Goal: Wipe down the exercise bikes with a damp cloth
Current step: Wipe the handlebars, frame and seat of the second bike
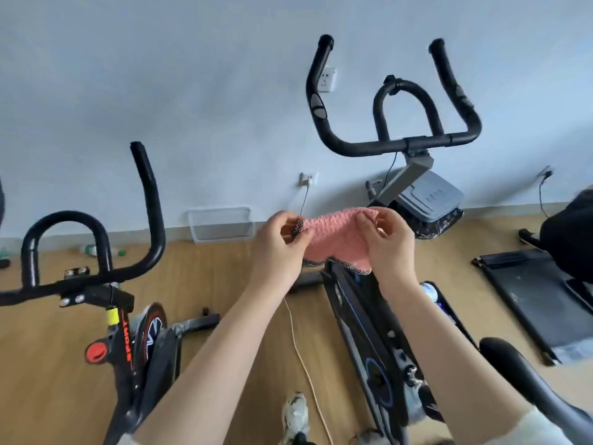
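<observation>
Both hands are up in front of us: our left hand (276,245) and right hand (390,242) each pinch an edge of the pink cloth (333,236), stretched between them above the right bike (378,332). We should fold it flat before wiping its handlebars (394,144).

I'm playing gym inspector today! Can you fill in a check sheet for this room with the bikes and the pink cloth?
Surface: wooden floor.
Job's things: pink cloth; left bike; right bike.
Clutter: bottle, wire tray, lidded bin, flat treadmill.
Grippers: left hand and right hand both hold the cloth, clear of the bikes.
Cables: cream cord across the floor.
Surroundings: pale wall, sockets.
</observation>
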